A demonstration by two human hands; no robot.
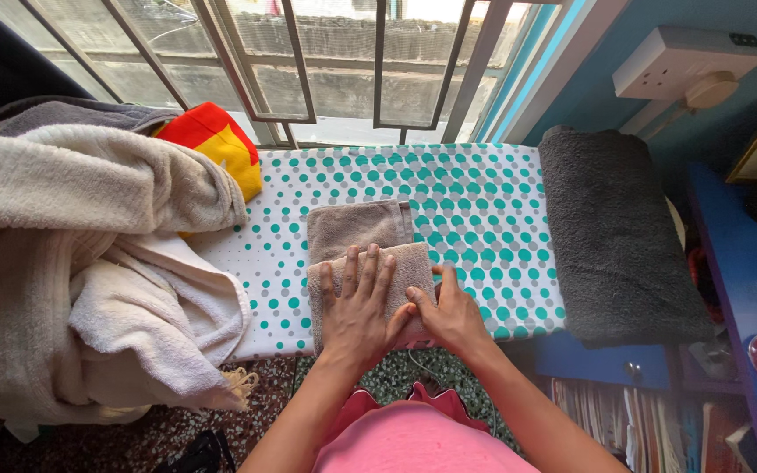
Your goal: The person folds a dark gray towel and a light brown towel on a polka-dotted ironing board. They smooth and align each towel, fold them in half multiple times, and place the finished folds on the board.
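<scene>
Both grips lie flat, fingers spread, closed on nothing: the left hand [357, 307] presses the small folded towel [370, 263], the right hand [449, 317] touches its right edge. Left of the towel sits a cream towel pile [81, 263]; under it the dotted ironing board [475, 210]; right, a dark rolled towel [615, 236].

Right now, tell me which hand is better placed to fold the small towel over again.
Probably the right hand: it sits at the edge of the small brown towel, thumb on the fold. The left hand lies flat on top, pinning it.
</scene>
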